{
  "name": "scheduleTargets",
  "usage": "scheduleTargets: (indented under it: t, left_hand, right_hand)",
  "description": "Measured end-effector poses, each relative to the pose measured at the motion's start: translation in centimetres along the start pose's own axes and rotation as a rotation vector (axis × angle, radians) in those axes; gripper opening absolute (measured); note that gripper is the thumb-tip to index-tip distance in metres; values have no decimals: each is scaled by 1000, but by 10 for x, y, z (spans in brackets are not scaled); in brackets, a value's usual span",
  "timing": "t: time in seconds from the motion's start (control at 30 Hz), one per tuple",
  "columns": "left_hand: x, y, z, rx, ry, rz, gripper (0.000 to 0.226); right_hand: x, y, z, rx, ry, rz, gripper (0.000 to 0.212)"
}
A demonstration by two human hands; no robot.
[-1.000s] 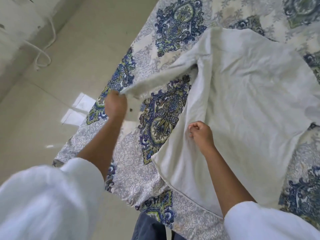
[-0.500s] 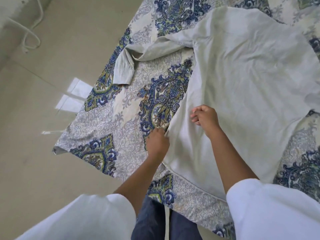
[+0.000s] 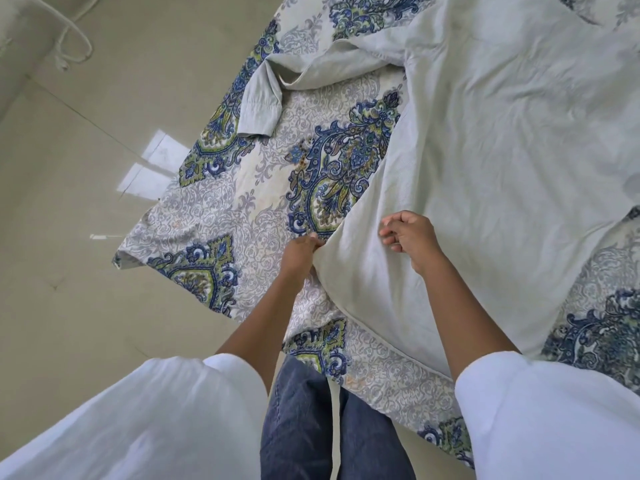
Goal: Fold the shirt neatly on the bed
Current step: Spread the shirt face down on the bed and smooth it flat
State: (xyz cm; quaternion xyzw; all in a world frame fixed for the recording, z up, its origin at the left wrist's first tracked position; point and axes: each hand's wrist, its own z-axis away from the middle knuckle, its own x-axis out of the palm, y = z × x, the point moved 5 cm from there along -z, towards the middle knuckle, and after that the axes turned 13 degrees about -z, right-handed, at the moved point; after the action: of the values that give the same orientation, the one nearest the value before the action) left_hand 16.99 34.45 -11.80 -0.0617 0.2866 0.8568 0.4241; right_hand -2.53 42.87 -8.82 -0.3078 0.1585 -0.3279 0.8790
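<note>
Fingers [image 3: 313, 239] of the left hand [image 3: 298, 255] pinch the shirt's side edge, near its hem; those of the right hand [image 3: 412, 237] hang loosely curled just above the cloth and seem to hold nothing. The shirt [image 3: 502, 150] lies spread and rumpled on the patterned bed [image 3: 242, 209]; its sleeve [image 3: 260, 98] sprawls, bent, toward the bed's edge. This looks like the start of the first fold: the side should be lifted and carried toward the middle; that calls for a second grip higher up, and the sleeve brought in. Wrinkles across the body stand in the way of a flat fold; a cord [image 3: 74, 46] lies on the floor [image 3: 69, 271], well apart.
</note>
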Motion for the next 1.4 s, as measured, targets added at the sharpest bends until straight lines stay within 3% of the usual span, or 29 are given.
scheduleTargets:
  t: [0.03,0.13,0.27,0.53,0.7,0.83,0.97,1.1,1.17,1.27,1.33,1.4]
  left_hand:
    - [1,-2,-4,-33,-31,29,22]
    - [-4,-7,-2,-58,-166,11,39]
    - [-9,-15,8,25,-299,-43,47]
    - [11,11,9,221,32,-280,29]
    - [-26,8,31,342,309,-459,12]
    - [-40,-20,31,308,315,-538,12]
    - [-33,-18,27,426,369,-755,11]
    - [-34,-29,16,393,353,-883,7]
    - [-35,-26,15,333,349,-883,10]
    - [-33,-5,23,232,440,-925,33]
    - [-19,25,29,320,504,-979,50]
    - [11,64,27,552,426,-1051,59]
  right_hand:
    - [0,0,0,-1,1,2,19]
    - [-1,3,1,-1,-5,16,21]
    - [-1,7,3,6,-19,20,20]
    - [1,10,1,-34,3,27,24]
    - [-10,7,-4,-95,69,69,26]
    - [-13,13,-12,-87,57,199,18]
    - [-11,22,-13,-92,9,331,25]
    - [-18,34,-9,-121,40,452,22]
    - [-24,39,-7,-120,72,415,22]
    - [-33,31,-7,-149,153,279,24]
    - [-42,17,-10,-206,232,225,23]
    - [-50,3,-16,-253,275,214,23]
